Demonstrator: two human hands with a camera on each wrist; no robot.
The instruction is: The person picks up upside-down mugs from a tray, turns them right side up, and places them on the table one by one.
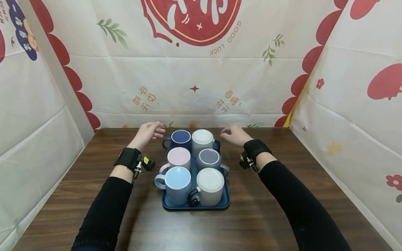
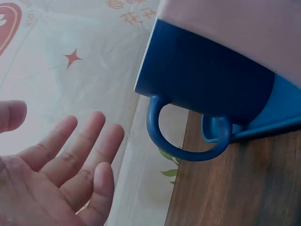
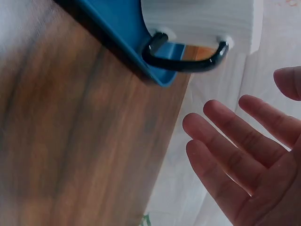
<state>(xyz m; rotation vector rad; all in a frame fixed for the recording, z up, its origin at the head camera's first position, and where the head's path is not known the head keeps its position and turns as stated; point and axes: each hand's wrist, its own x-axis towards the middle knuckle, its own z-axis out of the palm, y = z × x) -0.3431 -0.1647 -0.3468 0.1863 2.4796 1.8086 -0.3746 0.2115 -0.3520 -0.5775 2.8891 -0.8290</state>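
Flat blue plastic tray point(image 1: 226, 204) carrying six ceramic mugs, being flanked, untouched.
Left hand point(image 1: 147, 134), right hand point(image 1: 233, 135) being held open, nothing gripped; lifting not begun.

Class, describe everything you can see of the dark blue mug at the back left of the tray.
The dark blue mug looks like glazed ceramic, navy outside with a paler inside and a light rim. It stands upright and looks empty in the back left corner of the blue tray, its loop handle pointing left past the tray's edge. The pink mug is close in front, the white ribbed mug beside it. The left hand is open near the handle, not touching.
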